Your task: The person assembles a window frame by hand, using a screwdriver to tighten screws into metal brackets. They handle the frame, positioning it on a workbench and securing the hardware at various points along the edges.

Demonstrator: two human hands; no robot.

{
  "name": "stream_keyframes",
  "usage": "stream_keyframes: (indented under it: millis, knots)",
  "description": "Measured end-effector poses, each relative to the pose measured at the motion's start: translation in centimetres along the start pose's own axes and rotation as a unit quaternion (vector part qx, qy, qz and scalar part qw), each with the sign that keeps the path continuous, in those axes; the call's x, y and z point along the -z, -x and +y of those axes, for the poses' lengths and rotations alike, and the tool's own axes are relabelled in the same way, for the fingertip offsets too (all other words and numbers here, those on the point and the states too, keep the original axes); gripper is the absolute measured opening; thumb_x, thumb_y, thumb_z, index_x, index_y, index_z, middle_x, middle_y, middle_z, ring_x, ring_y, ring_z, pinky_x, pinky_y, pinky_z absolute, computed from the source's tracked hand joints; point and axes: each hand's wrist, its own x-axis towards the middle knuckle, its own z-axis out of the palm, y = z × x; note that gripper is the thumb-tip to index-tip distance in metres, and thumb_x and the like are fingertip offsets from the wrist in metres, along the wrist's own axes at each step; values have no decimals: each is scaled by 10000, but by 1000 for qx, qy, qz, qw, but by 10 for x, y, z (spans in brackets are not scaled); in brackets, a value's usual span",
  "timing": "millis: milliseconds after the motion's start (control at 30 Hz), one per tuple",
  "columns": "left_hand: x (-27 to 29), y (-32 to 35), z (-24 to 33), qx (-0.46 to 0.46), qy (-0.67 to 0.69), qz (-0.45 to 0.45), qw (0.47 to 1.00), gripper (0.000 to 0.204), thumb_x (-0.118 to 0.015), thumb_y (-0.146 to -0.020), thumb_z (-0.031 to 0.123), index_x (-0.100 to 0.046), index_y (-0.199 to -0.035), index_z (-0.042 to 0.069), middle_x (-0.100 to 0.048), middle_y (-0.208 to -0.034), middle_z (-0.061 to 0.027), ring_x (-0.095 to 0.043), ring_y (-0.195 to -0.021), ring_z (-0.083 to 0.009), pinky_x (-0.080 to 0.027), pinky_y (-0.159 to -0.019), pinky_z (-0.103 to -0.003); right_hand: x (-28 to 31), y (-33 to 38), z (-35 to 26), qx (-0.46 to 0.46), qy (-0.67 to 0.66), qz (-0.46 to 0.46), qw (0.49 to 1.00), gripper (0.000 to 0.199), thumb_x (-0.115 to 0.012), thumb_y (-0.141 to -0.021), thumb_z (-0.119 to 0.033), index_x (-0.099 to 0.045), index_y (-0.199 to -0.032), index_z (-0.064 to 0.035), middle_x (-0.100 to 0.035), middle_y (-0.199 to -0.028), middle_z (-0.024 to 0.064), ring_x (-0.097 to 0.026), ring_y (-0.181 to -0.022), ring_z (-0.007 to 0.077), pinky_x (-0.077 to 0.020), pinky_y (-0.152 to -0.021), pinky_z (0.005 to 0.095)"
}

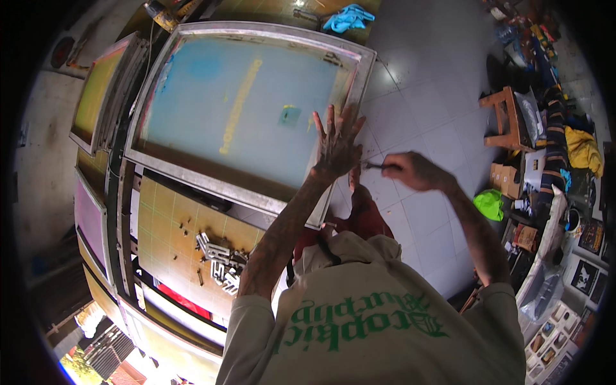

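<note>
Right hand clenched on a dark-handled tool, axis nine-to-three; screen frame at ten o'clock, nearer the spread, ungrasping left hand.

Left hand is spread over the right edge of a metal-framed screen; right hand grips a dark tool just beside it. Metal pieces lie on a gridded board, nearer the body.

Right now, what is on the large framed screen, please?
The left hand spreads over its right edge, hiding what lies beneath; a yellow band and a teal patch show elsewhere.
</note>
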Motion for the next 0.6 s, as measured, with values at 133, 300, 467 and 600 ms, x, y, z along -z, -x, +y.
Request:
stream_keyframes:
  millis: [133,300,467,600]
  knots:
    - [-4,-54,-2,44,-17,3,999,698,-698,-816,360,-469,-1430,120,-337,-1517,-174,-158,-1465,-469,-2,-1129,-749,136,-55,18,-146,-122,-69,979,208,-636,-933,-244,-690,-916,-44,-499,-598,-7,-428,-430,58,-326,-372,269]
    - [-45,-145,-20,67,-42,52,996,745,-687,-824,384,-436,-1451,70,-296,-1551,-185,-112,-1485,-458,3,-1141,-734,250,-170,63,-203,-63,-87,973,278,-580,-937,-258,-698,-971,-8,-378,-531,-43,-288,-387,54,-208,-356,268]
    - [-67,-194,-28,88,-67,19,994,848,-686,-821,443,-361,-1513,77,-191,-1620,-180,-25,-1514,-434,5,-1161,-706,284,-253,87,-285,-5,-254,924,307,-556,-945,-237,-694,-1002,31,-338,-497,-69,-246,-338,28,-188,-316,252]
    - [-62,-201,-20,102,-84,-13,991,882,-693,-806,441,-331,-1536,103,-159,-1637,-159,-52,-1520,-411,-4,-1172,-692,295,-290,106,-314,-25,-371,874,327,-560,-960,-240,-669,-1056,52,-323,-499,-82,-241,-344,20,-194,-330,242]
